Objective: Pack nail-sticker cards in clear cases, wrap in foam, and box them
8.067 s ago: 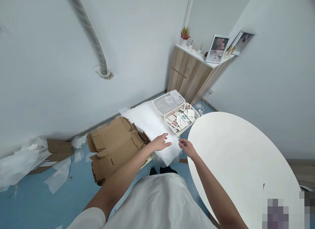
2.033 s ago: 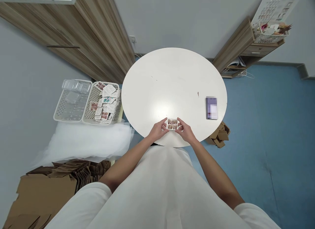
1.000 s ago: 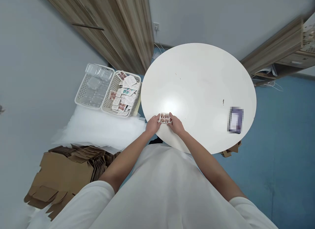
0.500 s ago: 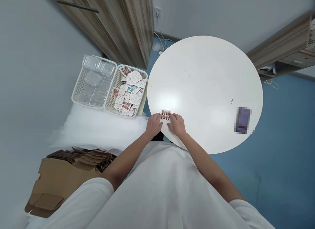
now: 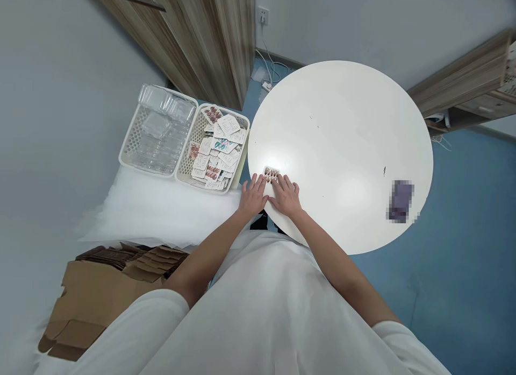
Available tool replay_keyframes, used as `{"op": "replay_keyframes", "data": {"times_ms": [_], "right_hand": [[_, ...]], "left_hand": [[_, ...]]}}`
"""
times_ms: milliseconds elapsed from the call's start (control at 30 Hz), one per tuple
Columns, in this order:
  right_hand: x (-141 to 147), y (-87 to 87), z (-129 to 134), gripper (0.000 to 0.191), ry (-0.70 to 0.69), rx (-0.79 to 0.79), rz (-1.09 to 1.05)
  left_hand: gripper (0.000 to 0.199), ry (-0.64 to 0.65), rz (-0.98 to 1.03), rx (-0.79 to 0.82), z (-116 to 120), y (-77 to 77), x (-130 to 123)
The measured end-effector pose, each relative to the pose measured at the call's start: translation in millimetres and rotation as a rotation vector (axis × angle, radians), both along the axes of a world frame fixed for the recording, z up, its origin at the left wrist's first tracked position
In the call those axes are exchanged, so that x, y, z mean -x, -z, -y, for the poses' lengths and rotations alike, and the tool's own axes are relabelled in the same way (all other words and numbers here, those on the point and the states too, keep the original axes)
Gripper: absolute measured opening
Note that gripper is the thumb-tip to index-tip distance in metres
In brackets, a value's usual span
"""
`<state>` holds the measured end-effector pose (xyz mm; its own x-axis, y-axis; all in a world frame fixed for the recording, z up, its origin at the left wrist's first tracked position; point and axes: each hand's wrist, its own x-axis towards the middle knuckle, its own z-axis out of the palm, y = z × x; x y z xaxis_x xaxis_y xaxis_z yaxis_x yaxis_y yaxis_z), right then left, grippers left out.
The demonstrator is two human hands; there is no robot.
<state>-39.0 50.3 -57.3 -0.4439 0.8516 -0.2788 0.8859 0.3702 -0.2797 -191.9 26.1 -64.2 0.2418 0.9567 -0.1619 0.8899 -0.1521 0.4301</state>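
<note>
A small white card of brown press-on nails (image 5: 271, 173) lies flat near the front left edge of the round white table (image 5: 342, 111). My left hand (image 5: 253, 197) rests at its lower left, fingers stretched out, with the index fingertip at the card's edge. On the other side, my right hand (image 5: 286, 196) lies with fingers spread, some fingertips over the card's lower right part. Neither hand grips anything. The lower row of nails is partly covered by the fingers, and the thumbs nearly meet below the card.
Left of the table, one white basket (image 5: 186, 161) holds many nail cards, and another basket (image 5: 129, 149) holds clear plastic boxes. White foam sheeting (image 5: 169, 203) and folded cardboard boxes (image 5: 108, 294) lie nearer me. A blurred purple object (image 5: 401, 200) sits on the table's right side.
The card has moved slightly away from me on the table. Both hands have shifted forward; their fingers are straighter, and the right fingers now overlap the card.
</note>
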Motion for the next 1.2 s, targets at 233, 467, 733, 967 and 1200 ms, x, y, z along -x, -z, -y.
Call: {"op": "replay_keyframes", "data": {"times_ms": [233,467,733,967,1200], "right_hand": [[7.4,-0.4,-14.9,0.061,-0.014,0.013,0.021],[8.9,0.1,-21.4,0.06,-0.005,0.038,0.021],[9.1,3.6,-21.2,0.062,0.005,0.048,0.008],[3.6,2.0,-23.1,0.069,-0.011,0.082,-0.042],[-23.5,-1.7,-12.3,0.068,-0.013,0.103,-0.197]], "left_hand": [[0.057,0.005,-0.086,0.038,-12.8,0.7,3.7],[0.058,0.0,-0.083,0.058,-18.6,2.8,3.8],[0.059,-0.016,-0.09,0.054,-16.5,4.6,2.9],[0.06,-0.043,-0.108,0.026,-12.4,6.0,1.5],[0.058,-0.133,-0.141,-0.005,13.1,-3.2,-4.2]]}}
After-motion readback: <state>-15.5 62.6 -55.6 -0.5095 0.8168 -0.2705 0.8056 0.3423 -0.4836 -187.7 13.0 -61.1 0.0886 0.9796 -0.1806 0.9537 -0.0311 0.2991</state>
